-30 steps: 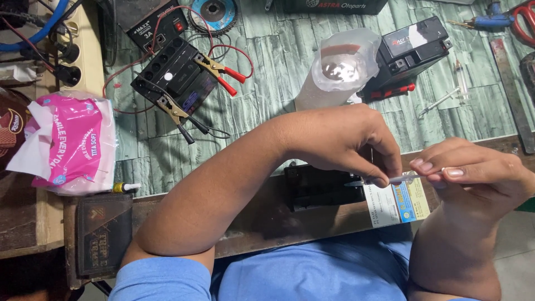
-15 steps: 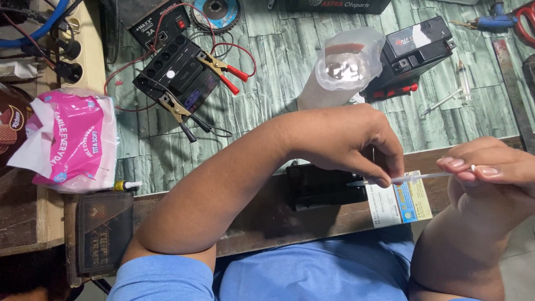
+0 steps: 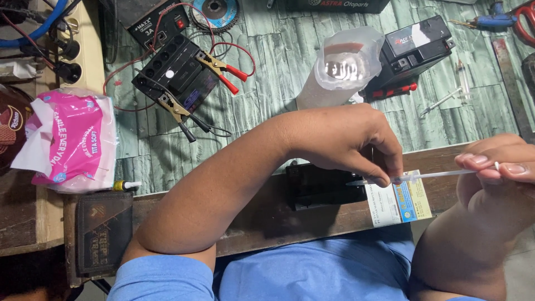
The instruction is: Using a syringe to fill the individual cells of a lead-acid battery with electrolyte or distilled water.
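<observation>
Right now my left hand (image 3: 345, 142) pinches the barrel of a thin clear plastic syringe (image 3: 390, 179) between thumb and forefinger, holding it level over the small black rectangular battery (image 3: 320, 187) at the near edge of the desk (image 3: 278, 83). My right hand (image 3: 499, 167) is closed on the far end of the syringe's white plunger rod (image 3: 451, 174), fingertips clamped around its tip.

As I judge it, the plunger looks drawn nearly all the way out, so it could slip free of the barrel and spill whatever is inside onto the battery, its white and blue paper label (image 3: 401, 200) or my blue shirt (image 3: 312, 267). My left grip is only a fingertip pinch, so a tug from the right could also twist the needle end off line.

Compared with a second ago, my right hand has moved further right, toward the edge of view, and more of the rod shows between my hands. My left hand has stayed put over the battery. The clear plastic bag of liquid (image 3: 343, 67), the second black battery with red and black clamps (image 3: 178, 75) and the pink tissue pack (image 3: 69, 139) lie as before.
</observation>
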